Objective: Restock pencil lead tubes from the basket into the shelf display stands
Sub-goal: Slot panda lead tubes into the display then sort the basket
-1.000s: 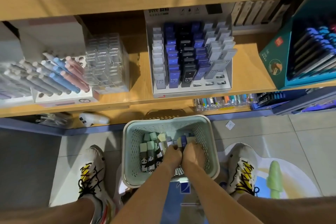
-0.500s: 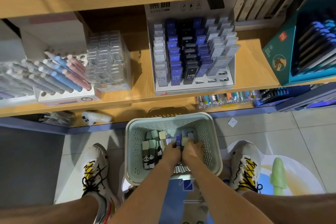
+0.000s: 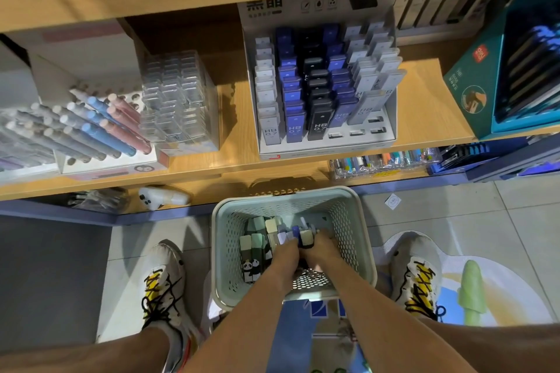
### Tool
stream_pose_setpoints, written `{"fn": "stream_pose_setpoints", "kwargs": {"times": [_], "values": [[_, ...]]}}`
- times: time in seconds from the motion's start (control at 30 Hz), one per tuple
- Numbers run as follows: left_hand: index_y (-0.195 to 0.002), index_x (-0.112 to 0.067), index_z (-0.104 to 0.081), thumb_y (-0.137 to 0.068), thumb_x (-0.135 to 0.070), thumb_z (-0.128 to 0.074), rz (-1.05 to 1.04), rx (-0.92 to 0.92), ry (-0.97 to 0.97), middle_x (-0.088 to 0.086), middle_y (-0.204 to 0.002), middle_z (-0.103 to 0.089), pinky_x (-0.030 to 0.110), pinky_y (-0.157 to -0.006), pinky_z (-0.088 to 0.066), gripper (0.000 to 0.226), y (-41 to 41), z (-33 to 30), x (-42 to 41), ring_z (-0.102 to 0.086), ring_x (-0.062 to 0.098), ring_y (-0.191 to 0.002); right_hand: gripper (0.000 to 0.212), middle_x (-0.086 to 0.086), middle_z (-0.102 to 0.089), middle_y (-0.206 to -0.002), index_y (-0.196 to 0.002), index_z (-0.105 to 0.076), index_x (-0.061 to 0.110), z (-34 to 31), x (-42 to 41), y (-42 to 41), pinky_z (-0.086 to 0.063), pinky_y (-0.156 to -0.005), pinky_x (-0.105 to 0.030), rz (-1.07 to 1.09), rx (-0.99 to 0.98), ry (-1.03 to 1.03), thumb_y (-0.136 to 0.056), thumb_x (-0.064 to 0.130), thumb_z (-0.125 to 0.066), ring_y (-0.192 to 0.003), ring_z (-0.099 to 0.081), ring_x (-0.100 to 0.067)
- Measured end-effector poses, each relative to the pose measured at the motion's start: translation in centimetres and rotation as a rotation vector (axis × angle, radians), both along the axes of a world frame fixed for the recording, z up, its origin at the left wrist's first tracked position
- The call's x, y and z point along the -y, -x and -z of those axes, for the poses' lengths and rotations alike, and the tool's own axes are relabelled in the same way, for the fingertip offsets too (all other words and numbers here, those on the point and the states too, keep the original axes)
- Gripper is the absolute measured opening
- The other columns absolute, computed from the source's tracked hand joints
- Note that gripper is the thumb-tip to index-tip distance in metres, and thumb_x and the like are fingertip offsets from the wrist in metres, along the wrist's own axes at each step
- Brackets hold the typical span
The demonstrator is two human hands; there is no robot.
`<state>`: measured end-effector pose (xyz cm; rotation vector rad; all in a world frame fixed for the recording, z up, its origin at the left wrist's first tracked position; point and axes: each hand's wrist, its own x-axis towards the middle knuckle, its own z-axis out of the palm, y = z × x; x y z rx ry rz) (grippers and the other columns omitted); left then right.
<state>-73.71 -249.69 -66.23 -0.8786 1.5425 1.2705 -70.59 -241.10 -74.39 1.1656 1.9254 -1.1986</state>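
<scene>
I am standing at a wooden shelf (image 3: 424, 106) over a tiled floor. Going left to right, pastel pens (image 3: 91, 127) are leaning in a white box, clear cases (image 3: 178, 106) are stacking beside them, and the display stand (image 3: 325, 142) is showing tubes marked "HB 0.7". Below, the pale green basket (image 3: 230, 281) is sitting between my shoes. My left hand (image 3: 285, 257) is curling around lead tubes (image 3: 298, 235) inside it; my right hand (image 3: 322, 248) is gripping the same bundle, both reaching straight down.
</scene>
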Motion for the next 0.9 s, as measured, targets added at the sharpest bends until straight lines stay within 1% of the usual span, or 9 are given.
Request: {"fn": "stream_pose_setpoints", "kwargs": {"times": [0.1,0.23,0.43,0.5,0.57,0.63,0.7,0.8,0.9], "values": [[-0.107,-0.008,-0.072,-0.104,-0.018,-0.048,-0.012,0.027,-0.011,0.019,-0.105,-0.075,0.040,-0.092,-0.057,0.026,-0.1,0.0,-0.1,-0.070,0.033,-0.102,0.066,-0.012,-0.070,-0.099,-0.116,-0.058,0.006,2.5,-0.6,-0.6,-0.060,-0.088,-0.048,0.090,-0.045,0.065,-0.061,0.028,-0.088,-0.093,-0.069,-0.029],[-0.092,-0.011,-0.073,-0.103,-0.017,-0.046,0.009,0.039,-0.022,0.014,-0.088,-0.075,0.038,-0.085,-0.057,0.031,0.1,-0.7,-0.2,-0.068,0.028,-0.087,0.054,-0.012,-0.072,-0.098,-0.110,-0.065,0.008,-1.5,-0.8,-0.6,-0.061,-0.087,-0.047,0.176,-0.088,0.128,-0.061,0.010,-0.088,-0.093,-0.071,-0.029],[-0.090,-0.008,-0.068,-0.107,-0.020,-0.047,0.014,0.066,-0.054,0.012,-0.078,-0.067,0.030,-0.060,-0.051,0.029,0.5,-2.4,0.3,-0.061,0.023,-0.070,0.032,-0.006,-0.075,-0.086,-0.093,-0.071,0.012,-5.6,-0.8,-0.5,-0.061,-0.080,-0.036,0.259,-0.175,0.198,-0.068,0.001,-0.087,-0.084,-0.073,-0.023],[-0.090,-0.008,-0.069,-0.107,-0.024,-0.050,-0.021,0.045,-0.087,0.014,-0.080,-0.070,0.032,-0.064,-0.053,0.030,0.4,-2.9,0.7,-0.064,0.026,-0.075,0.021,-0.004,-0.074,-0.077,-0.086,-0.073,0.010,-6.7,-0.6,-0.4,-0.061,-0.066,-0.028,0.295,-0.207,0.216,-0.071,-0.001,-0.084,-0.076,-0.073,-0.023],[-0.100,-0.007,-0.074,-0.105,-0.036,-0.055,-0.034,0.005,-0.161,0.019,-0.093,-0.076,0.042,-0.084,-0.059,0.035,0.4,-3.8,0.8,-0.071,0.034,-0.090,0.023,-0.008,-0.075,-0.079,-0.091,-0.072,0.007,-8.2,-0.6,-0.3,-0.056,-0.057,-0.024,0.372,-0.230,0.257,-0.073,-0.003,-0.081,-0.081,-0.073,-0.026],[-0.119,-0.010,-0.076,-0.099,-0.048,-0.061,-0.047,-0.016,-0.234,0.020,-0.112,-0.076,0.050,-0.104,-0.053,0.046,0.3,-5.1,0.8,-0.071,0.037,-0.110,0.031,-0.012,-0.078,-0.088,-0.103,-0.072,0.006,-10.3,-0.8,-0.4,-0.060,-0.067,-0.030,0.389,-0.249,0.359,-0.074,0.000,-0.081,-0.087,-0.075,-0.028],[-0.128,-0.012,-0.073,-0.096,-0.051,-0.065,-0.080,-0.008,-0.292,0.020,-0.122,-0.074,0.051,-0.113,-0.046,0.052,0.1,-6.7,1.0,-0.068,0.036,-0.119,0.029,-0.008,-0.079,-0.087,-0.106,-0.073,0.006,-12.8,-0.9,-0.5,-0.061,-0.069,-0.029,0.337,-0.273,0.440,-0.078,0.005,-0.080,-0.083,-0.076,-0.021],[-0.126,-0.011,-0.074,-0.090,-0.052,-0.071,-0.060,0.079,-0.479,0.014,-0.123,-0.074,0.047,-0.112,-0.045,0.055,-0.4,-10.6,2.2,-0.068,0.030,-0.118,0.022,-0.015,-0.078,-0.096,-0.102,-0.073,0.004,-17.0,-0.5,-0.5,-0.060,-0.082,-0.038,0.325,-0.360,0.500,-0.081,0.003,-0.077,-0.093,-0.075,-0.028],[-0.112,-0.008,-0.073,-0.098,-0.036,-0.061,-0.013,0.057,-0.601,0.008,-0.102,-0.078,0.034,-0.090,-0.055,0.034,-0.3,-15.3,3.7,-0.073,0.025,-0.096,0.023,-0.009,-0.077,-0.096,-0.099,-0.072,0.013,-21.9,0.4,-0.9,-0.057,-0.084,-0.033,0.300,-0.456,0.432,-0.081,-0.001,-0.075,-0.097,-0.073,-0.023]]}}
